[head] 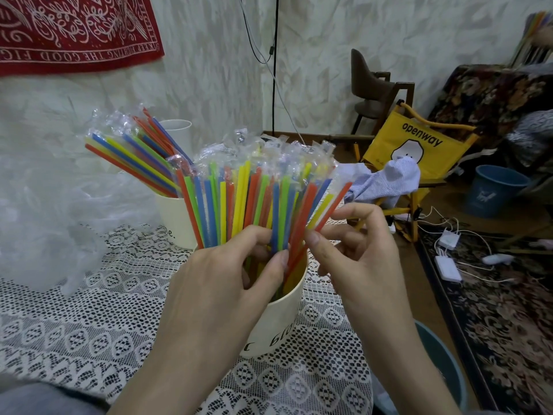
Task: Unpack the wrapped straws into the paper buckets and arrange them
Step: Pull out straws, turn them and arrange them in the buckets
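Lace tablecloth (89,339) edge curves off lower right, blue bin (449,363) just below it. Near paper bucket (278,322) upright, close to that edge. Left hand (215,283) pinches wrapped straws (254,199) above rim; right hand (359,253) pinches orange straw at bundle's right. Second bucket (175,217) behind-left, straws leaning left. Plastic heap (39,223) far left.

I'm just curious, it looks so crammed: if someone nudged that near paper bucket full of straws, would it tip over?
Probably fairly easily. The near paper bucket is narrow, and its wrapped straws fan out far above the rim, so it looks top-heavy. Paper and straws are likely light, giving little resistance. The lace tablecloth may grip the base, favouring tipping over sliding.
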